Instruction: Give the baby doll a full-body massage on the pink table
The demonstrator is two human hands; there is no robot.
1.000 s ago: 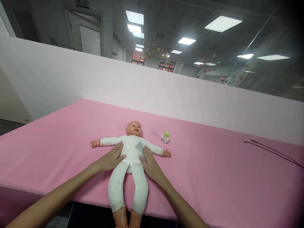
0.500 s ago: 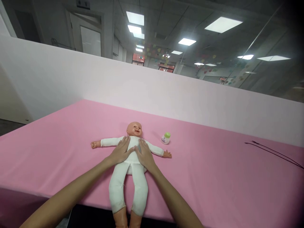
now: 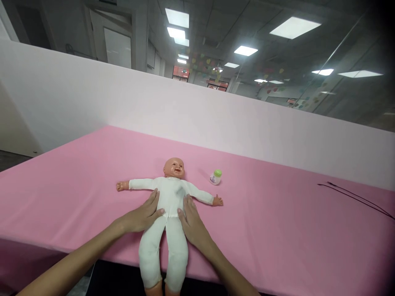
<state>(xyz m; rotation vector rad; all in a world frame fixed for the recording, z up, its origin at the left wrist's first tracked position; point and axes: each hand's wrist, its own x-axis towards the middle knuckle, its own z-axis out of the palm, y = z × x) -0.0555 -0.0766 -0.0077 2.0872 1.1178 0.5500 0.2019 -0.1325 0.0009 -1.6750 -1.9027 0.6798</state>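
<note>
Reaching left forearm (image 3: 77,257): slants up from the lower left over the pink tabletop (image 3: 271,234).
Left hand (image 3: 140,216): palm down on the flank of the doll (image 3: 169,197); fingers straight, close together, aimed at its armpit; thumb spread inward over the waist. Nothing gripped.
Doll: face up, arms wide, head away from the person, legs past the near table edge.
Right hand (image 3: 194,226): near mirror on the other flank; fingers extended, fingertips below the grey patch (image 3: 180,190), thumb angled inward. No grip; thumbs well apart.
Right forearm (image 3: 226,263): slants up-left from the bottom edge.
Jar (image 3: 215,177): green lid, upright, beyond the doll's arm.
Thin dark cords (image 3: 358,200): far right from where I stand.
</note>
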